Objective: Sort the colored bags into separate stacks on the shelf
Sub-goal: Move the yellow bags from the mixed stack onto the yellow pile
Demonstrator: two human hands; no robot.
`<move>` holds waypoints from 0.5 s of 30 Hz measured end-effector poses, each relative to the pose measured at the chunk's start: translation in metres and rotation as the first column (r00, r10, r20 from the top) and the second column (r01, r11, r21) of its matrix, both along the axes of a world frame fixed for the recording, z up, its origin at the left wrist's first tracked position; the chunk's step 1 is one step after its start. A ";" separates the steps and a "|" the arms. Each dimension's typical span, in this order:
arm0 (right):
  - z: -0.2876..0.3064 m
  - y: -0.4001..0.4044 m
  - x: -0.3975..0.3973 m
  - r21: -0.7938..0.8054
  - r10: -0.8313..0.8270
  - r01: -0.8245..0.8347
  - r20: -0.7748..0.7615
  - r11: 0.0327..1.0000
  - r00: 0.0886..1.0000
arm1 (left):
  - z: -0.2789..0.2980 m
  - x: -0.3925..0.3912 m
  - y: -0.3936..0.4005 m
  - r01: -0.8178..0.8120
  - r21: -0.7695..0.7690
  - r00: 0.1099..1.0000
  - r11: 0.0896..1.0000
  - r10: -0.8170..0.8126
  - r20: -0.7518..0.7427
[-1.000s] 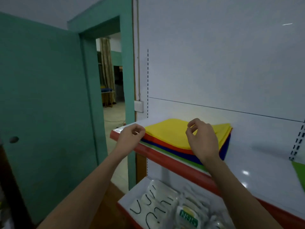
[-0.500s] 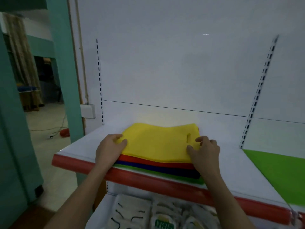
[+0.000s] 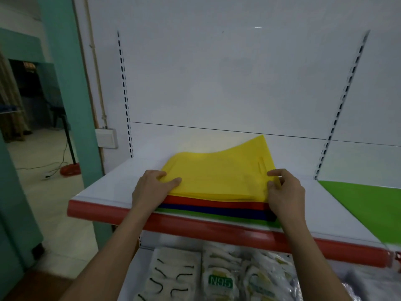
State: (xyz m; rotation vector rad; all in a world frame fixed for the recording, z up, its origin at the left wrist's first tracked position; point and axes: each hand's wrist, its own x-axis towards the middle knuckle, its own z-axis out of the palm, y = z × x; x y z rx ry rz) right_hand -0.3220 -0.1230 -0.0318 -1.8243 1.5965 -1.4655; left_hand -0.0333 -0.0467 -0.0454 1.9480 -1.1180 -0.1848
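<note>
packets [image 3: 219, 281] fill the lower shelf nearest. above, on the white shelf [image 3: 104, 187] with its red lip, the left hand [image 3: 152, 190] and right hand [image 3: 284, 192] pinch the yellow bag [image 3: 217, 177] atop a red-blue-green pile, long axis left-right, handle slot rightward, far right corner lifted. green bag [image 3: 368, 200] right; teal doorway left.

We see only edge strips of red bag [image 3: 214, 202], blue bag [image 3: 214, 210]; green sheet [image 3: 368, 203] cut off right.

yellow bags [image 3: 219, 177]: top of pile on shelf [image 3: 104, 187], far right corner lifted
red [image 3: 217, 203], blue [image 3: 217, 210], green [image 3: 217, 218] layers: flat beneath
separate green bag [image 3: 364, 203]: flat, shelf's right end
</note>
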 end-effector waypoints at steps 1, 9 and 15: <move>-0.002 0.000 -0.001 -0.011 -0.012 0.011 -0.015 1.000 1.000 | 0.000 0.000 0.000 0.004 0.000 1.000 1.000 -0.004 -0.003; 0.002 0.004 0.000 -0.125 -0.026 0.013 -0.103 0.992 0.994 | 0.011 -0.002 0.001 -0.015 0.010 0.997 1.000 0.016 -0.074; 0.035 0.015 0.001 -0.181 0.055 -0.061 -0.040 0.982 0.998 | 0.043 -0.008 0.007 -0.017 -0.087 0.991 0.996 0.028 0.127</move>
